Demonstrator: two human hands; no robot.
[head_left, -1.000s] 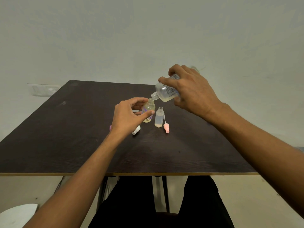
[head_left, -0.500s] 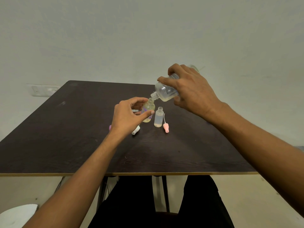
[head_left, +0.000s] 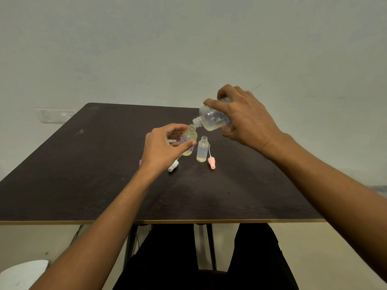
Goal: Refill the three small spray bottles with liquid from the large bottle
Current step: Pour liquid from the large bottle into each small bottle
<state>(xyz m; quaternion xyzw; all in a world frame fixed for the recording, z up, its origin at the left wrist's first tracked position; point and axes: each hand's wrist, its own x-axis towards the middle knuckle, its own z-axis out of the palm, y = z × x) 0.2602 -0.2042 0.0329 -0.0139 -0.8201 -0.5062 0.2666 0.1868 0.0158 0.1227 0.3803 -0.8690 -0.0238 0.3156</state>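
Fingers of the right hand [head_left: 249, 120] wrap the tilted large bottle [head_left: 211, 120], neck just above the purple-printed spray bottle [head_left: 189, 143], gripped upright on the table [head_left: 83, 185] by the left hand [head_left: 161, 149]; tilt gently, mouths aligned

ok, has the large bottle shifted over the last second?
No. The large bottle keeps its tilt, its neck at the labelled spray bottle mouth, same offset from the standing frosted bottle.
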